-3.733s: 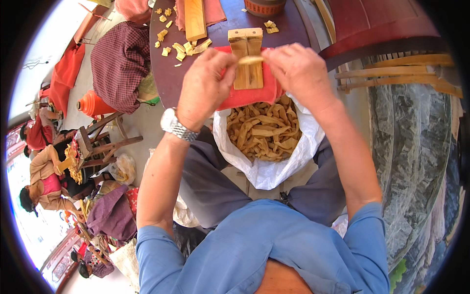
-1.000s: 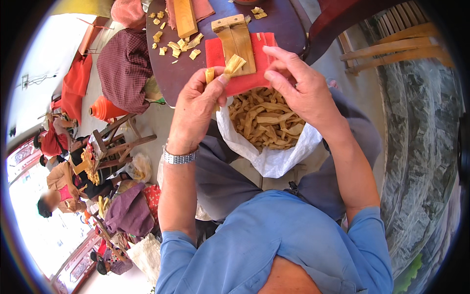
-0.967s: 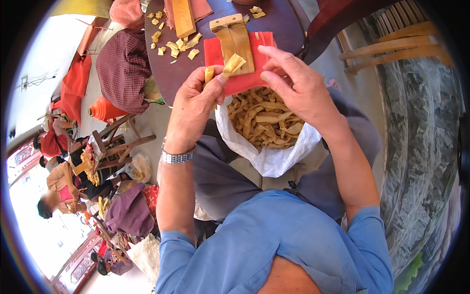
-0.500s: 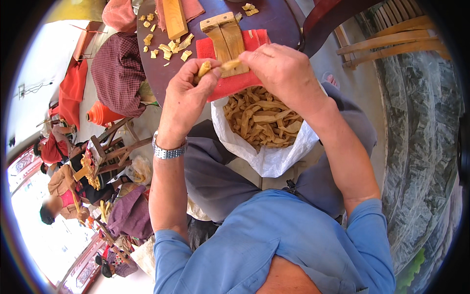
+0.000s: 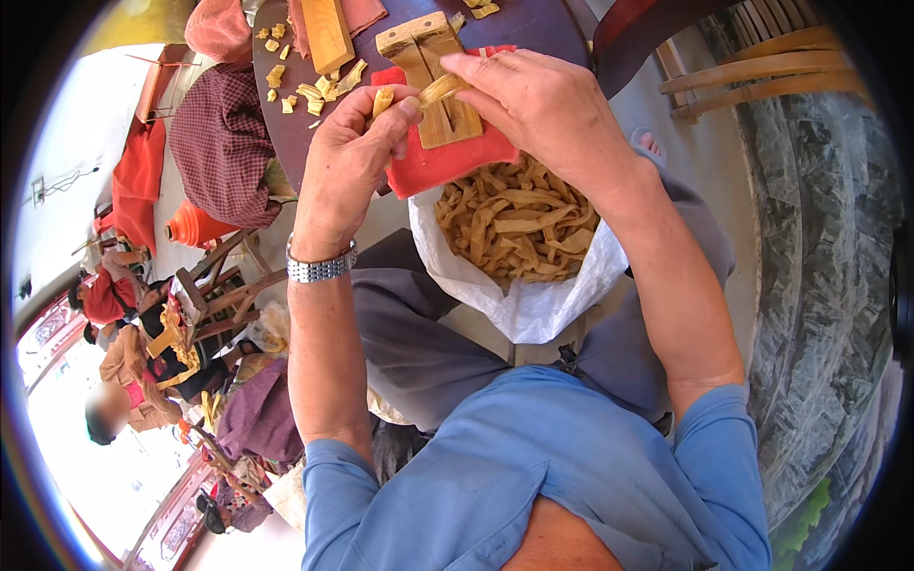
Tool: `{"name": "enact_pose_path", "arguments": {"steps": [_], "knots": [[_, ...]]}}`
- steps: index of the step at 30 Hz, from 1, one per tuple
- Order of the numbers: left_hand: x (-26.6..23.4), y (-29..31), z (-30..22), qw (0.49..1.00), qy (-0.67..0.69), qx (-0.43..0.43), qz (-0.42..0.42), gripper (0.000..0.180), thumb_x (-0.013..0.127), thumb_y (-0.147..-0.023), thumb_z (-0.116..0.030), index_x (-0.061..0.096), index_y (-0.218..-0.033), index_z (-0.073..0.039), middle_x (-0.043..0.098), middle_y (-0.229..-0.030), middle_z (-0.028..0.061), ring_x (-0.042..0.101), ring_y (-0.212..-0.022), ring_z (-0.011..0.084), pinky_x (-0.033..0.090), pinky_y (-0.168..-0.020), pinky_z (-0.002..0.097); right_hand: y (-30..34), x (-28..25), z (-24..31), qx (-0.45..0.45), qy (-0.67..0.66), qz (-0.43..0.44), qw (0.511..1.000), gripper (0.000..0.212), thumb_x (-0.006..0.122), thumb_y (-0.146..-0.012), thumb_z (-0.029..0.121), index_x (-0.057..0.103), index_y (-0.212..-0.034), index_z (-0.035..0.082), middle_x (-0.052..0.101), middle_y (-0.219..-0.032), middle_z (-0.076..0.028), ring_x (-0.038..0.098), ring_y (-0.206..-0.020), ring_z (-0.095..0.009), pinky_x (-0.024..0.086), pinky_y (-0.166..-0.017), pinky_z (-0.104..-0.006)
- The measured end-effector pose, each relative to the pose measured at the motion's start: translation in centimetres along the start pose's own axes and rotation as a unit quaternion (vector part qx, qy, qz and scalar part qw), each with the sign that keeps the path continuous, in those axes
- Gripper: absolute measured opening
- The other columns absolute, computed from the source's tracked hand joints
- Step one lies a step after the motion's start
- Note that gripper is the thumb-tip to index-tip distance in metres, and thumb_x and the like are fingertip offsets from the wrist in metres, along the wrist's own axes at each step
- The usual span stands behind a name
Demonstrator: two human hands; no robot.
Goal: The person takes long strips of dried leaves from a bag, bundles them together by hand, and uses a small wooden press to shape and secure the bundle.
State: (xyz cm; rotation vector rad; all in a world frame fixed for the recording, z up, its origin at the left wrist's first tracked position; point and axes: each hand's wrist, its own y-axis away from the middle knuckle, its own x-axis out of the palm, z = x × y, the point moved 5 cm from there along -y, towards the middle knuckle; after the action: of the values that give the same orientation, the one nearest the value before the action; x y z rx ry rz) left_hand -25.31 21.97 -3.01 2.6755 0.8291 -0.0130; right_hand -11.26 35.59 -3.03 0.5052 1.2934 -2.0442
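Note:
Both hands hold a pale yellow-brown strip [image 5: 438, 92] stretched between them above a wooden block. My left hand [image 5: 347, 162] pinches one end, and a short stub of the strip sticks up between its thumb and fingers. Closed on the other end is my right hand [image 5: 557, 119], its fingertips over the wood. The wooden block [image 5: 416, 62] has a slot down its middle and lies on a red cloth [image 5: 419, 174] at the table's near edge. Directly below, a white sack [image 5: 533, 319] gapes wide, full of brownish strips [image 5: 519, 228].
Short cut pieces [image 5: 314, 100] are scattered over the dark round table [image 5: 286, 152], beside a wooden bar [image 5: 324, 33]. An orange cone-shaped object [image 5: 195, 224] and a checked cloth [image 5: 221, 143] are at left. Co-workers [image 5: 143, 381] sit farther left. A wooden chair [image 5: 762, 81] stands at right.
My hands have shifted slightly left with the strip. The right fingers now lie flatter over the block, and more of the strip shows between the hands.

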Motion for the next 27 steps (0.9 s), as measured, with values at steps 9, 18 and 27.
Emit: {"name": "enact_pose_path", "arguments": {"steps": [9, 18, 27], "knots": [[0.0, -0.3, 0.2, 1.0, -0.009, -0.01, -0.006, 0.02, 0.068, -0.097, -0.021, 0.068, -0.107, -0.003, 0.06, -0.083, -0.006, 0.047, -0.067, 0.0014, 0.039, -0.058, 0.0187, -0.1, 0.9, -0.2, -0.012, 0.008, 0.01, 1.0, 0.011, 0.071, -0.081, 0.012, 0.061, -0.083, 0.009, 0.065, -0.074, -0.007, 0.068, -0.076, -0.027, 0.055, -0.069, -0.0383], [0.7, -1.2, 0.7, 0.979, -0.197, 0.026, -0.041, 0.017, 0.069, -0.096, -0.016, 0.07, -0.107, -0.003, 0.063, -0.084, -0.0064, 0.052, -0.074, 0.0033, 0.046, -0.068, 0.0213, -0.1, 1.8, 0.6, 0.009, -0.013, 0.029, 0.999, 0.014, 0.069, -0.081, 0.008, 0.055, -0.077, 0.007, 0.064, -0.073, -0.007, 0.065, -0.077, -0.028, 0.053, -0.073, -0.0401], [0.7, 2.9, 2.4, 0.996, -0.076, -0.053, -0.016, 0.031, 0.064, -0.102, -0.025, 0.064, -0.119, 0.001, 0.07, -0.097, 0.002, 0.062, -0.087, 0.0109, 0.051, -0.08, 0.0255, 1.1, 0.2, 0.3, 0.065, -0.036, 0.078, 0.994, 0.009, 0.069, -0.085, 0.01, 0.061, -0.084, 0.006, 0.066, -0.078, -0.008, 0.065, -0.081, -0.029, 0.053, -0.074, -0.0411]]}}
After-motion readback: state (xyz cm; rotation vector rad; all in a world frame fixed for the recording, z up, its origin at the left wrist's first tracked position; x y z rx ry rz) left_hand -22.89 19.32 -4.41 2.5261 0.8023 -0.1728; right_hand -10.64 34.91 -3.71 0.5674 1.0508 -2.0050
